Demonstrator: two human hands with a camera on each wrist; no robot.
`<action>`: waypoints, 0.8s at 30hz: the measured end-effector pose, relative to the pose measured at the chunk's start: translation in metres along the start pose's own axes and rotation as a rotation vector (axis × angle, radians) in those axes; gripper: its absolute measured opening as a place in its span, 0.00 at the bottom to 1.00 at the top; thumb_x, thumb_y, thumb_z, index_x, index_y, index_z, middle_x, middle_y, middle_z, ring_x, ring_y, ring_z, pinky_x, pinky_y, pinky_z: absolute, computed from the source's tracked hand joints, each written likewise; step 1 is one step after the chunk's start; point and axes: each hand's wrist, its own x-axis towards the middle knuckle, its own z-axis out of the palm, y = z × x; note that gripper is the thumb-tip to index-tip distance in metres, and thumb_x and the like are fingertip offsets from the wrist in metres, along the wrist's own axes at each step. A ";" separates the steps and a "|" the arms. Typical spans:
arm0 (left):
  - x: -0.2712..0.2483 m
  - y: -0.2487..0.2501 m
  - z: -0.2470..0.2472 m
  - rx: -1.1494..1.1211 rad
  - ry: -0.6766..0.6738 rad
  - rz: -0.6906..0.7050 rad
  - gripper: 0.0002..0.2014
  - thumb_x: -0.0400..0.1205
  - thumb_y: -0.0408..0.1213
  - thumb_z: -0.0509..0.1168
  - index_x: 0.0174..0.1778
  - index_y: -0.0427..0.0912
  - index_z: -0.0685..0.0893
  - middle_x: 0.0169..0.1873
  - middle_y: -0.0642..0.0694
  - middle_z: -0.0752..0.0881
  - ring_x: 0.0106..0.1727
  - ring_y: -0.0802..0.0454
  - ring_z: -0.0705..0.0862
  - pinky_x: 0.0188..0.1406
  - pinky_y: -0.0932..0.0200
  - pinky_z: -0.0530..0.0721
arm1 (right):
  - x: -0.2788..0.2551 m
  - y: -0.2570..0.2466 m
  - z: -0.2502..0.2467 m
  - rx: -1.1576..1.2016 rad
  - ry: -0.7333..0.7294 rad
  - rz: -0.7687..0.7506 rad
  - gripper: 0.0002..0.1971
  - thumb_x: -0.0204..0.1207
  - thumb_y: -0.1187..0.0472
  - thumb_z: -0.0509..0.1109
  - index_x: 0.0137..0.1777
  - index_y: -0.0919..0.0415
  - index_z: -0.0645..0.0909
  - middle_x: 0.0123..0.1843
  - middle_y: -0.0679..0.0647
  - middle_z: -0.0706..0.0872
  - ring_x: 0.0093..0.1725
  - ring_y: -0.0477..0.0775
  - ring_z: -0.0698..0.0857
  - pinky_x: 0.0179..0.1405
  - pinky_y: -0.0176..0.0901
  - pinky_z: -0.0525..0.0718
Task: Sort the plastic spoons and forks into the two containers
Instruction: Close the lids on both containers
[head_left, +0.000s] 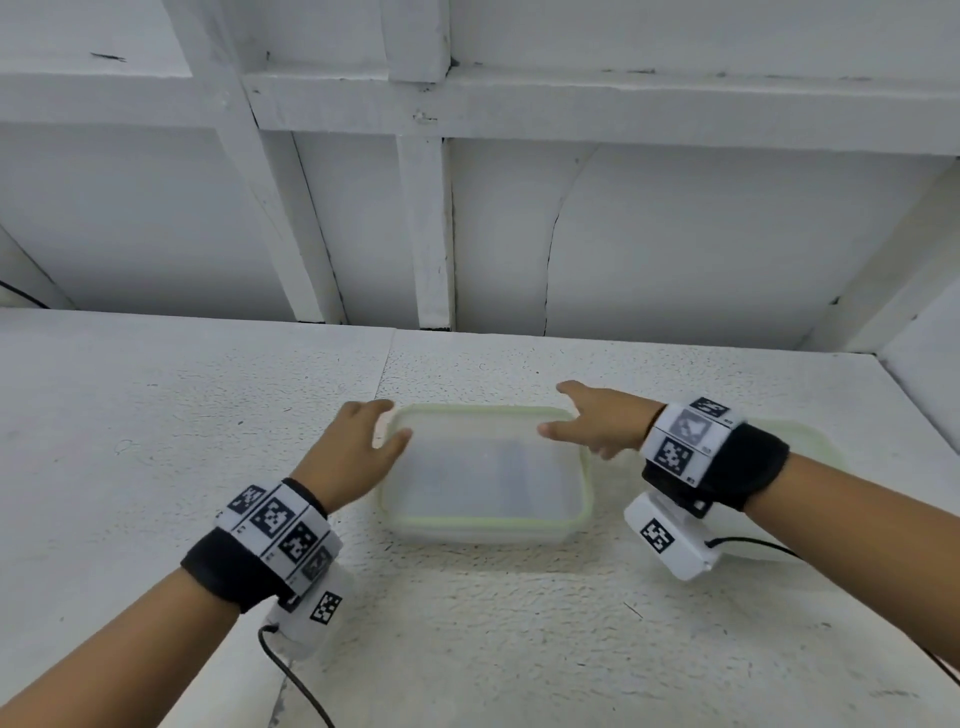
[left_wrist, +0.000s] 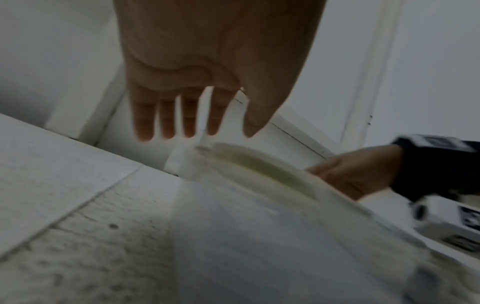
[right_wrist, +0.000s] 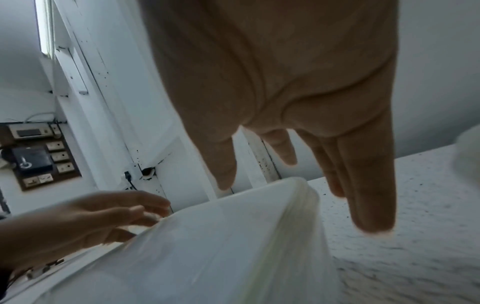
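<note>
1. The left hand (head_left: 358, 447) has straight, spread fingers at the far left corner of the lidded container (head_left: 485, 475); the thumb lies over the rim, but whether it presses is unclear. The right hand (head_left: 597, 423) is also open, its fingers straight at the far right corner. Neither hand holds anything.
2. The container sits in the middle of the table (head_left: 156, 441), its lid on. A second container (head_left: 810, 441) peeks out on the right, mostly hidden behind the right wrist. No spoons or forks show in any view, so where they are cannot be told.
3. Risk: the box looks light and smooth, so prying one corner only could make it skid or tip instead of the lid coming free.
4. Risk: if the cutlery is inside, a lid popping off suddenly could scatter it over the table.
5. Risk: the cables (head_left: 291, 670) trailing from both wrist units could snag the second container, which lies just beside the right wrist.
6. The table is white and rough, speckled, with a seam running from near to far.
7. Behind it stands a white panelled wall (head_left: 675, 234) with cracks; the right wrist view shows a switchboard (right_wrist: 39, 156) on the left.
</note>
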 end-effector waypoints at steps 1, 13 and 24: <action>0.003 -0.003 -0.002 0.009 -0.089 -0.089 0.28 0.83 0.51 0.59 0.76 0.41 0.67 0.67 0.38 0.77 0.63 0.43 0.80 0.63 0.52 0.77 | -0.003 0.003 0.001 0.076 -0.029 0.035 0.36 0.80 0.46 0.63 0.82 0.54 0.50 0.72 0.63 0.74 0.52 0.62 0.87 0.57 0.54 0.85; 0.069 0.004 -0.033 -0.469 0.011 -0.240 0.18 0.82 0.40 0.65 0.64 0.32 0.79 0.39 0.43 0.85 0.32 0.50 0.85 0.29 0.60 0.87 | 0.041 -0.008 -0.018 0.615 0.247 0.092 0.21 0.79 0.58 0.67 0.69 0.57 0.64 0.58 0.62 0.81 0.46 0.61 0.84 0.49 0.58 0.86; 0.157 -0.008 -0.042 -0.322 0.070 -0.282 0.14 0.83 0.44 0.63 0.49 0.34 0.84 0.50 0.30 0.87 0.48 0.36 0.88 0.53 0.44 0.86 | 0.131 -0.031 -0.046 0.615 0.406 0.079 0.14 0.75 0.69 0.68 0.44 0.84 0.72 0.63 0.80 0.76 0.62 0.77 0.78 0.58 0.76 0.76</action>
